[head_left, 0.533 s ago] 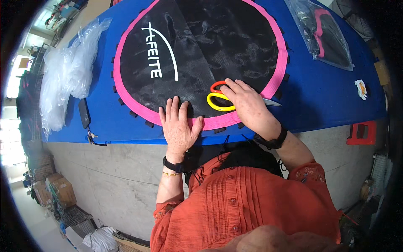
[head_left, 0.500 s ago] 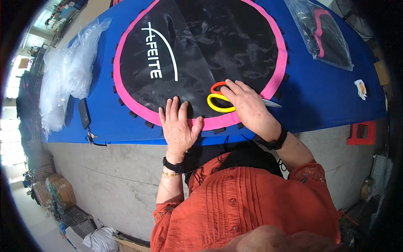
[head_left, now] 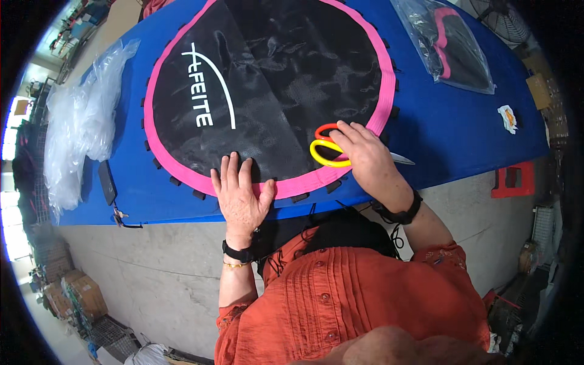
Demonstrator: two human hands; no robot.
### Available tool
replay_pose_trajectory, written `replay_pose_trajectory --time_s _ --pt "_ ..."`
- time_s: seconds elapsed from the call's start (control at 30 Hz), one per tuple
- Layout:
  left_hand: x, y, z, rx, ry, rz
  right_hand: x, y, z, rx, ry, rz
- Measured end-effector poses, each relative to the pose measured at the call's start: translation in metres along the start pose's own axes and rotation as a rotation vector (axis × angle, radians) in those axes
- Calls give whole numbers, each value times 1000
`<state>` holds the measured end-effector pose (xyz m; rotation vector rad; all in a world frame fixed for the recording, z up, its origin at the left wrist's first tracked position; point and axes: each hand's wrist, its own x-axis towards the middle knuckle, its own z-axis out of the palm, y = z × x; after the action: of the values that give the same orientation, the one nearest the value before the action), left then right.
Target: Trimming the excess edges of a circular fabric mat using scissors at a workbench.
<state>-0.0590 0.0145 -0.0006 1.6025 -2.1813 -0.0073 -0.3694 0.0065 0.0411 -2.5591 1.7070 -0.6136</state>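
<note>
A round black mat (head_left: 267,91) with a pink edge band (head_left: 155,131) and white lettering lies flat on the blue-covered table. My left hand (head_left: 240,198) rests on the band at the near side, palm down, its fingers stretched out onto the black fabric. My right hand (head_left: 372,163) holds a pair of scissors (head_left: 328,159) over the near right part of the band. Their red and yellow handle loops show left of my fingers, and the steel blade points right, past the mat. The pivot is hidden under my hand. Black loops (head_left: 199,194) stick out around the rim.
On the left lie crumpled clear plastic bags (head_left: 82,128) and a black phone (head_left: 107,182) with keys beside it. A bagged black-and-pink piece (head_left: 453,45) lies far right, near a small crumpled wrapper (head_left: 507,119). A red stool (head_left: 514,180) stands beyond the table's edge.
My right hand has shifted right across the mat with the scissors. The left hand stays at about the same spot on the band. The whole view has moved slightly.
</note>
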Motion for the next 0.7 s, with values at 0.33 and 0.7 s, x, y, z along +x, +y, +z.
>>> replay_pose_trajectory --time_s 0.33,0.7 --pt "0 -1 1 11 -5 3 17 48 -5 -41 34 149" --pt "0 0 2 5 7 1 47 54 23 -142 41 125"
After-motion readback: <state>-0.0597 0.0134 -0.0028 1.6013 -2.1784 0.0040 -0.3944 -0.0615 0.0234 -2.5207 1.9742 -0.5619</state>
